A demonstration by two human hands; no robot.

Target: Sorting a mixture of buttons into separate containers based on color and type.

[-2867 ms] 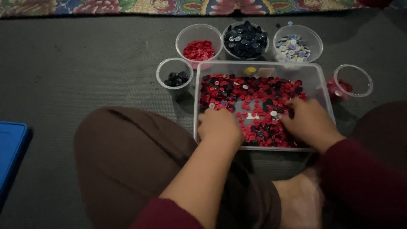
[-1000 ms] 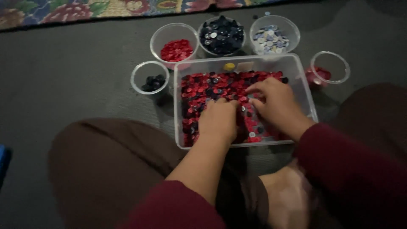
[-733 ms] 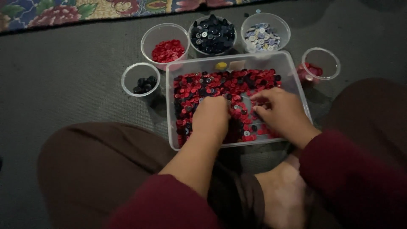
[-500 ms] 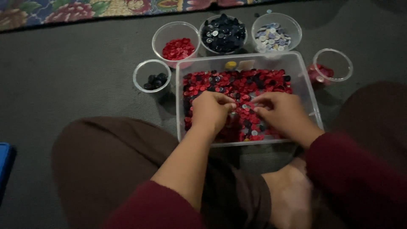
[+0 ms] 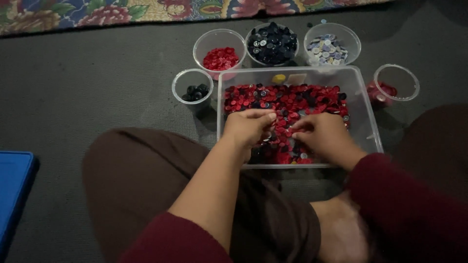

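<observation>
Hands rest inside the clear tray (image 5: 363, 104): left hand (image 5: 247, 127) and right hand (image 5: 319, 136) both have fingers curled on the red and dark buttons (image 5: 292, 100), whether pinching any I cannot tell.

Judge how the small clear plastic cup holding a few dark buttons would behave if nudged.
The small clear plastic cup looks thin-walled and nearly empty, so it is probably light and would likely slide on the grey floor. Standing upright, taller than its few dark buttons, it might tip.

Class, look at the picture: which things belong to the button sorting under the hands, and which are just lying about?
In use: left hand, right hand, clear tub of red and dark buttons, five clear sorting cups.

Lying about: blue lid, patterned rug.
</observation>
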